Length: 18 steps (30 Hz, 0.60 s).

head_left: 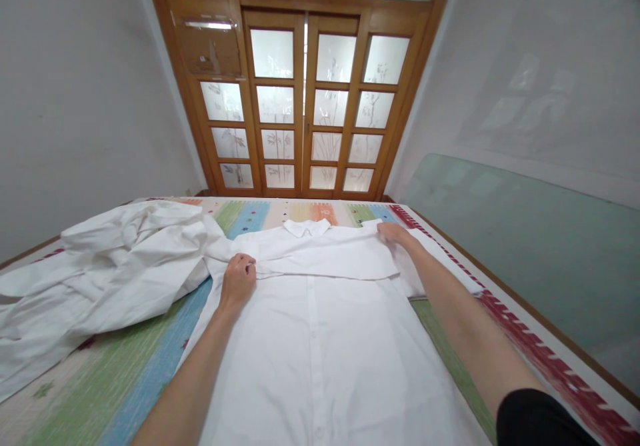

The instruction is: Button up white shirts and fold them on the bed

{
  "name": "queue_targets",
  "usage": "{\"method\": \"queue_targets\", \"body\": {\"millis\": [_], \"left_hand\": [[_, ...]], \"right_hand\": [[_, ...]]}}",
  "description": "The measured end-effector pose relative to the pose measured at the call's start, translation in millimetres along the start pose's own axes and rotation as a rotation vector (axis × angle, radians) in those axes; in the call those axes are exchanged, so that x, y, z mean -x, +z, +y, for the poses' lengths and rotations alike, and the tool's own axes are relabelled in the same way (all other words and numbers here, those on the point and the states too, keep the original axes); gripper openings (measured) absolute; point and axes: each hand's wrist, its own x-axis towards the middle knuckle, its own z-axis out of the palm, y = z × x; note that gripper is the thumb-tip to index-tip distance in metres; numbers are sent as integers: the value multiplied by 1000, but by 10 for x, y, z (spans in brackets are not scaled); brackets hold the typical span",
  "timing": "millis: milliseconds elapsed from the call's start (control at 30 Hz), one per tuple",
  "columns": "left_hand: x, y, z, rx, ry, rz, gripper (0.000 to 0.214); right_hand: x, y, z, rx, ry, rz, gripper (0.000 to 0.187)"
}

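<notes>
A white button-up shirt (320, 359) lies front side up, its collar (306, 227) at the far end and its button strip running toward me. Across its chest, a flat white layer of cloth (325, 253) is laid sideways below the collar. My left hand (240, 278) is closed on the cloth at this layer's left end, fingers curled. At the right shoulder, my right hand (393, 233) pinches the cloth near its upper edge. Beyond my right forearm a white sleeve (445, 256) extends to the right, partly hidden by the arm.
On the left lies a crumpled white garment (115, 259), touching the shirt's left side. Both rest on a striped, multicoloured cover (125, 359). A pale green panel (530, 246) borders the right side. Wood-framed glass doors (300, 99) stand past the far edge.
</notes>
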Motion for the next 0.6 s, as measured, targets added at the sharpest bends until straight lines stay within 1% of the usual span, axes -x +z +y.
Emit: {"method": "queue_targets", "body": {"millis": [67, 233, 400, 467, 533, 600], "left_hand": [[-3, 6, -11, 14, 16, 8, 17], [-3, -12, 2, 20, 48, 66, 16], [14, -33, 27, -14, 25, 127, 17], [20, -27, 18, -27, -18, 134, 17], [20, -12, -5, -31, -70, 119, 17], [13, 6, -40, -19, -99, 89, 19]], "right_hand": [[27, -2, 4, 27, 21, -4, 19], [118, -14, -74, 119, 88, 18, 25], [190, -25, -176, 171, 131, 42, 25], [203, -18, -198, 159, 86, 68, 26], [203, -7, -212, 147, -40, 80, 30], [189, 2, -224, 120, -185, 50, 36]]}}
